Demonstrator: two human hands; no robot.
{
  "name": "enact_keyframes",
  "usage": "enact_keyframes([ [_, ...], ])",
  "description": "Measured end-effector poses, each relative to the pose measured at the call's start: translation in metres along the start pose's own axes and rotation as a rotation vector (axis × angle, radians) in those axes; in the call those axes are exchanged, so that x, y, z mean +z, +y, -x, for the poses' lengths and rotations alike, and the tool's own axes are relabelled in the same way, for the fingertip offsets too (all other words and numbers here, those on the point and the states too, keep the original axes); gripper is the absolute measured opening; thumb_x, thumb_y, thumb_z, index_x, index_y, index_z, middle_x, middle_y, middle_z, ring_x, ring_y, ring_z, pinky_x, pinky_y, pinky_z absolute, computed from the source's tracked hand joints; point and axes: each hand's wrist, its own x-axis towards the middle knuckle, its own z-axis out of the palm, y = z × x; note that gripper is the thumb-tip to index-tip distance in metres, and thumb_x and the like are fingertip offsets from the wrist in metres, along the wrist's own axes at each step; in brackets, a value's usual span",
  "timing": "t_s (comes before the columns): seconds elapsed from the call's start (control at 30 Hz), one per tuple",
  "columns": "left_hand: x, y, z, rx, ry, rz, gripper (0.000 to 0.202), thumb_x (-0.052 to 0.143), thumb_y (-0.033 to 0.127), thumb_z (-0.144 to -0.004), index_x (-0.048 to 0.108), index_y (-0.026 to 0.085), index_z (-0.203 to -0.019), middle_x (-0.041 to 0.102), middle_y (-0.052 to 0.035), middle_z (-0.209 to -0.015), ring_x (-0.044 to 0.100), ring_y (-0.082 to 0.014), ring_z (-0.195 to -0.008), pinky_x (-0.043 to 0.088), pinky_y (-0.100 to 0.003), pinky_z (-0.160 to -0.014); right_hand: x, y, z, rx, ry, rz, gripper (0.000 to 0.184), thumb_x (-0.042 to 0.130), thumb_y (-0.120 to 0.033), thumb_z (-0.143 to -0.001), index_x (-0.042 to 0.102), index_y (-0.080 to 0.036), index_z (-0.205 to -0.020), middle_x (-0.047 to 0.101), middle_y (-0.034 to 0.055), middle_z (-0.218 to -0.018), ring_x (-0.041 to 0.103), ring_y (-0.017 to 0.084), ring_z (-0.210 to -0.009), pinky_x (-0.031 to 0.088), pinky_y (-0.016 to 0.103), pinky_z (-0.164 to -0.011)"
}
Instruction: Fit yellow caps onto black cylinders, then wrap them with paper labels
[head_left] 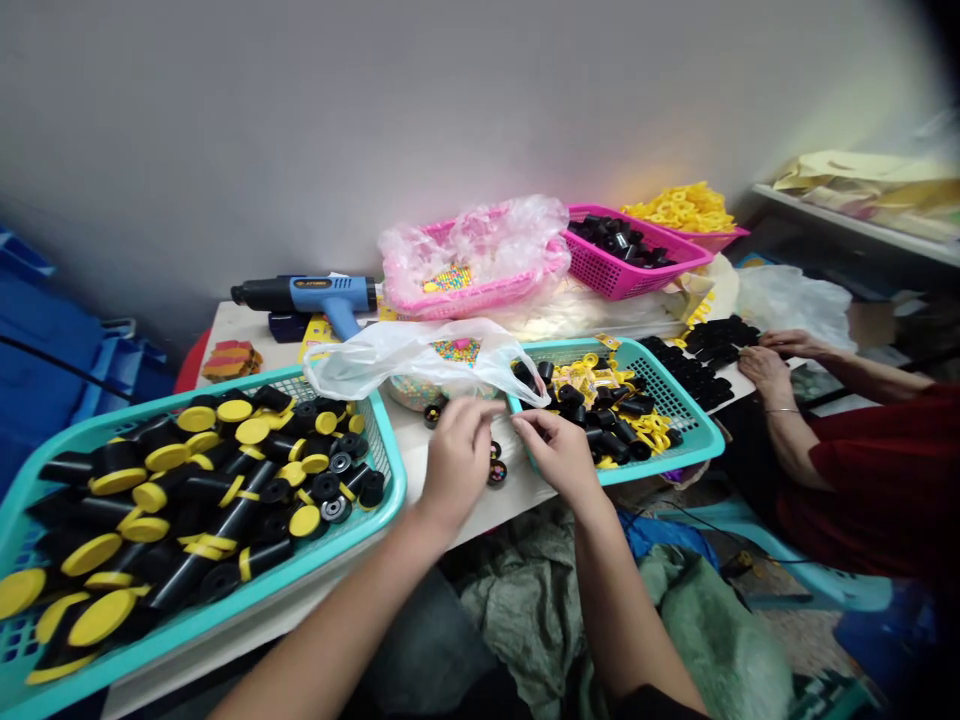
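L hand [459,452], R hand [561,452], part-curled, contents unclear

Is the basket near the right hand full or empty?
Partly full: black and yellow parts lie in the basket, while its right end shows bare mesh.

We see soft, fairly even indoor light across the grey wall [480,100], with a paler, yellowish patch toward the upper right. A warm orange tint glows on it above the yellow pieces [686,207]. Whitish highlights shine on the clear plastic bag [352,360]. Below the surface [416,465] we find things dimmer, and the red sleeve [862,450] sinks into shadow. The left hand [459,460] and right hand [561,455] look slightly blurred. Wide-angle stretching enlarges the left turquoise basket [397,480], while black vignetting swallows our upper right corner.
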Motion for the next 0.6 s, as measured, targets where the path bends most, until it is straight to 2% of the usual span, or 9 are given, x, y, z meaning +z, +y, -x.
enact_keyframes([
  [0.07, 0.000, 0.000, -0.047, -0.079, -0.018, -0.082, 0.026, 0.048, 0.005, -0.086, 0.065, 0.018, -0.101, 0.070, -0.0064, -0.101, 0.064, -0.0178, -0.099, 0.051, -0.030, -0.090, 0.001, -0.010, -0.008, -0.036, -0.043, 0.057, 0.023, 0.053, -0.032, -0.088, 0.073, -0.020, -0.089, 0.075, 0.0042, -0.091, 0.068, 0.020, -0.085, 0.049, 0.028, -0.078],
  [0.13, -0.001, -0.009, -0.085, -0.191, -0.148, -0.206, 0.030, 0.048, 0.002, -0.083, 0.064, 0.015, -0.105, 0.070, -0.0086, -0.108, 0.064, -0.0194, -0.103, 0.049, -0.032, -0.093, 0.008, -0.024, -0.021, -0.083, -0.154, 0.185, 0.022, 0.053, -0.028, -0.089, 0.073, -0.021, -0.094, 0.075, 0.0038, -0.095, 0.067, 0.019, -0.089, 0.048, 0.026, -0.081],
  [0.2, -0.007, -0.021, -0.107, -0.229, -0.220, -0.242, 0.030, 0.050, 0.001, -0.079, 0.066, 0.015, -0.100, 0.072, -0.0092, -0.104, 0.066, -0.0217, -0.100, 0.051, -0.034, -0.091, 0.020, -0.039, -0.035, -0.139, -0.302, 0.372, 0.024, 0.052, -0.026, -0.090, 0.073, -0.023, -0.100, 0.074, 0.0039, -0.101, 0.067, 0.019, -0.094, 0.047, 0.025, -0.082],
  [0.23, -0.012, -0.024, -0.110, -0.238, -0.245, -0.251, 0.029, 0.051, 0.001, -0.079, 0.067, 0.015, -0.099, 0.073, -0.0088, -0.103, 0.067, -0.0220, -0.098, 0.051, -0.035, -0.090, 0.028, -0.046, -0.042, -0.164, -0.363, 0.456, 0.025, 0.051, -0.027, -0.090, 0.073, -0.023, -0.101, 0.073, 0.0046, -0.104, 0.066, 0.020, -0.096, 0.047, 0.026, -0.082],
  [0.3, -0.028, -0.026, -0.104, -0.225, -0.238, -0.253, 0.028, 0.050, 0.004, -0.080, 0.068, 0.016, -0.098, 0.074, -0.0074, -0.103, 0.067, -0.0212, -0.098, 0.051, -0.034, -0.090, 0.045, -0.058, -0.053, -0.199, -0.445, 0.567, 0.025, 0.053, -0.028, -0.089, 0.075, -0.022, -0.100, 0.073, 0.0077, -0.104, 0.066, 0.022, -0.097, 0.047, 0.027, -0.082],
  [0.43, -0.071, -0.013, -0.061, -0.160, -0.067, -0.156, 0.024, 0.051, 0.017, -0.087, 0.068, 0.018, -0.103, 0.073, -0.0045, -0.104, 0.068, -0.0185, -0.096, 0.051, -0.029, -0.087, 0.073, -0.070, -0.066, -0.210, -0.510, 0.669, 0.027, 0.056, -0.027, -0.085, 0.075, -0.012, -0.096, 0.073, 0.0167, -0.098, 0.067, 0.028, -0.093, 0.048, 0.032, -0.084],
  [0.5, -0.094, -0.006, -0.035, -0.183, -0.013, -0.079, 0.022, 0.052, 0.023, -0.088, 0.068, 0.019, -0.103, 0.074, -0.0036, -0.100, 0.069, -0.0178, -0.092, 0.053, -0.027, -0.083, 0.081, -0.071, -0.069, -0.213, -0.503, 0.718, 0.031, 0.058, -0.028, -0.083, 0.073, -0.009, -0.103, 0.071, 0.0198, -0.104, 0.066, 0.030, -0.098, 0.047, 0.035, -0.088],
  [0.6, -0.122, -0.001, 0.002, -0.264, 0.003, -0.004, 0.022, 0.052, 0.029, -0.089, 0.068, 0.021, -0.101, 0.075, -0.0030, -0.091, 0.071, -0.0179, -0.086, 0.054, -0.027, -0.078, 0.091, -0.069, -0.070, -0.233, -0.478, 0.764, 0.042, 0.062, -0.031, -0.079, 0.067, -0.010, -0.116, 0.065, 0.0206, -0.120, 0.061, 0.032, -0.111, 0.044, 0.038, -0.096],
])
